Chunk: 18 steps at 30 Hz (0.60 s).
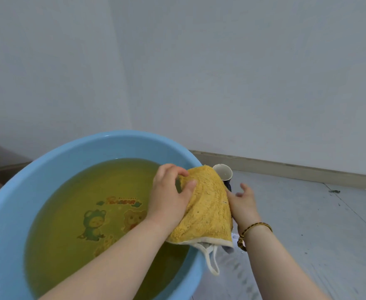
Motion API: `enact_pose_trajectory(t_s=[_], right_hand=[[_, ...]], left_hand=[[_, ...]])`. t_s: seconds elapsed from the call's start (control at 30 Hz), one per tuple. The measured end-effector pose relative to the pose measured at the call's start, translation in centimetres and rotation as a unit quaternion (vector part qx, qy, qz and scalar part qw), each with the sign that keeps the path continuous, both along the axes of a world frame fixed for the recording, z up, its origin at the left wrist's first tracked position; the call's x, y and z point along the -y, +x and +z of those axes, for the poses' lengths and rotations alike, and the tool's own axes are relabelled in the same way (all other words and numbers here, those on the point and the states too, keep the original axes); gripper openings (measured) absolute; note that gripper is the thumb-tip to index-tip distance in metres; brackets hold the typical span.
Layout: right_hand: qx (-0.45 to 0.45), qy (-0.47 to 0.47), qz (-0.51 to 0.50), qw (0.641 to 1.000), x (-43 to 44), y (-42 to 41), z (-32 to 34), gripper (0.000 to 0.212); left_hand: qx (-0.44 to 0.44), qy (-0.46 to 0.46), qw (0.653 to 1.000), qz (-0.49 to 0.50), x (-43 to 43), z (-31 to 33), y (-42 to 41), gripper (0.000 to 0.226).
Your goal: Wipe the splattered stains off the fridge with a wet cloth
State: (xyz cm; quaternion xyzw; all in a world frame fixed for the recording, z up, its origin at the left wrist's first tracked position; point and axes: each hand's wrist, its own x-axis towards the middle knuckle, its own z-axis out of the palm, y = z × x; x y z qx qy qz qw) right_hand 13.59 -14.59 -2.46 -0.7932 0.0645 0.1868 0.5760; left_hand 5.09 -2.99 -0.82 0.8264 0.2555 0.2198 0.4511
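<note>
Blue basin point(9, 213) on grey floor point(307, 224), filled with yellowish water point(112, 191); cartoon bears printed on its bottom. Yellow cloth point(208, 208) held above the basin's right rim, white loop dangling. Left hand point(169, 195) pinches the cloth's upper edge, thumb and fingers closed on it. Right hand point(242, 204) open, fingers spread, palm against the cloth's right side; braided bracelet point(251, 232) on wrist. Small cup point(223, 171) just beyond the cloth.
</note>
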Motion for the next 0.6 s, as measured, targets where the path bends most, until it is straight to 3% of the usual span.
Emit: enact_pose_trajectory(t_s=[0.1, 0.17, 0.27, 0.37, 0.47, 0.6], right_hand=[[0.156, 0.005, -0.041, 0.987, -0.2, 0.2, 1.2, 0.034], [0.109, 0.069, 0.056, 0.99, -0.7, -0.2, 2.5, 0.027], [0.041, 0.043, 0.187, 0.981, -1.7, -1.0, 2.5, 0.035], [0.066, 0.032, 0.15, 0.986, -2.0, -1.2, 2.1, 0.028], [0.012, 0.06, 0.065, 0.996, -1.4, -0.6, 3.7, 0.019], [-0.005, 0.01, 0.0, 1.0, 0.8, -0.5, 9.0, 0.016]], left_hand=[[-0.02, -0.004, 0.998, -0.062, 0.2, 0.2, 0.3, 0.014], [-0.033, -0.022, 0.996, -0.081, 0.7, -0.2, 0.6, 0.018], [-0.015, -0.039, 0.997, -0.071, 0.7, -1.0, 1.0, 0.012], [-0.011, -0.065, 0.994, -0.082, 0.3, -0.9, 0.8, 0.011], [-0.042, -0.116, 0.989, -0.077, -0.6, 0.2, 0.2, 0.017], [-0.102, -0.104, 0.987, -0.071, -2.4, 5.2, -1.3, 0.015]])
